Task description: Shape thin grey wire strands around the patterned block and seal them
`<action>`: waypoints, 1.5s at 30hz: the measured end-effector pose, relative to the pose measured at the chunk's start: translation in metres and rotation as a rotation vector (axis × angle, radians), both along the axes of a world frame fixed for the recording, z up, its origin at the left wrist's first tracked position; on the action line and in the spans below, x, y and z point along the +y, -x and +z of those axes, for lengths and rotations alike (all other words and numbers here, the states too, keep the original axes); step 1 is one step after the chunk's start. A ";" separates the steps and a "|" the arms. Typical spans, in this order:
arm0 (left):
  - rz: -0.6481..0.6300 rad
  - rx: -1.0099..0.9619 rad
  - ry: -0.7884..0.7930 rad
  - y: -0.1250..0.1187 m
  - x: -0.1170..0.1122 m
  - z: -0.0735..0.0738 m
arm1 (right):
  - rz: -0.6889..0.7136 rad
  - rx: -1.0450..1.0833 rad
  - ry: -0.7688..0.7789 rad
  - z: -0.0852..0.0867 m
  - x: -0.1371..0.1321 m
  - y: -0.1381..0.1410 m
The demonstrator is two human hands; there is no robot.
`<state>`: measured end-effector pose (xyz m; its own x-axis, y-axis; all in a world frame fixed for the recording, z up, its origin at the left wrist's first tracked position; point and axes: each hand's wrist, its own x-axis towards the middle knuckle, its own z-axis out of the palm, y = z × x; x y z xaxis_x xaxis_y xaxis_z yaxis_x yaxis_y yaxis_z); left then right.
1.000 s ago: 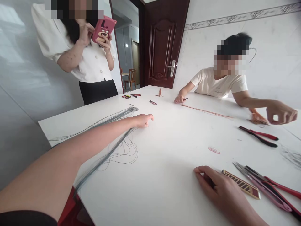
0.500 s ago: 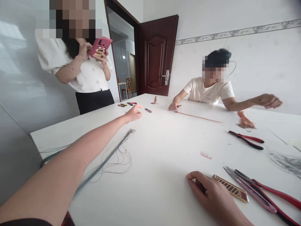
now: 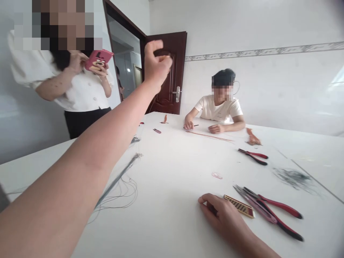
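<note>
a: where's the left hand?
b: left hand (image 3: 157, 61) is raised high, over the far end of the desk (image 3: 172, 179), against the dark red door (image 3: 172, 71). fingers pinched nearly shut. can't tell if anything's in them.
a: right hand?
b: right hand (image 3: 223, 215) is down near the near edge, fingers loosely curled, no visible grip. just beside the left end of a strip (image 3: 238, 206), gold with dark marks, nothing readable. long axis runs left to right, dipping right.
a: wire?
b: wire bundle (image 3: 118, 175) is left of centre, under the raised arm. long axis runs far right to near left, with loose loops at the near end.
a: rest?
b: white top. pink snips (image 3: 255, 204) and red pliers (image 3: 279, 215) lie right of the strip, tips pointing up-left. seated person (image 3: 219, 105) at the far edge has a small tool (image 3: 195, 125). standing person (image 3: 80, 86) off the left edge holds a phone (image 3: 96, 60) in a pink bear case. wall (image 3: 282, 89) is white tile with a patterned band.
</note>
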<state>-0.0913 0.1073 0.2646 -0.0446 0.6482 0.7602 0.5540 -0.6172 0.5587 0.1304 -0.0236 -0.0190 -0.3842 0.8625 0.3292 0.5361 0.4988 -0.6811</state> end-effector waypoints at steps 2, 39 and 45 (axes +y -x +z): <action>-0.124 -0.072 -0.115 -0.041 -0.027 -0.022 | -0.068 0.079 -0.022 0.015 0.001 -0.005; -0.638 -0.236 0.636 -0.093 -0.132 -0.191 | -0.161 0.415 -0.054 0.089 -0.024 -0.031; -0.704 -0.371 0.800 -0.094 -0.127 -0.198 | -0.151 0.424 -0.055 0.084 -0.022 -0.031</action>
<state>0.0024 -0.0192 0.0663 0.3866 0.9129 0.1308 -0.0586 -0.1172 0.9914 0.1613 -0.0456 0.0655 -0.0770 0.8754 0.4772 0.2850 0.4779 -0.8309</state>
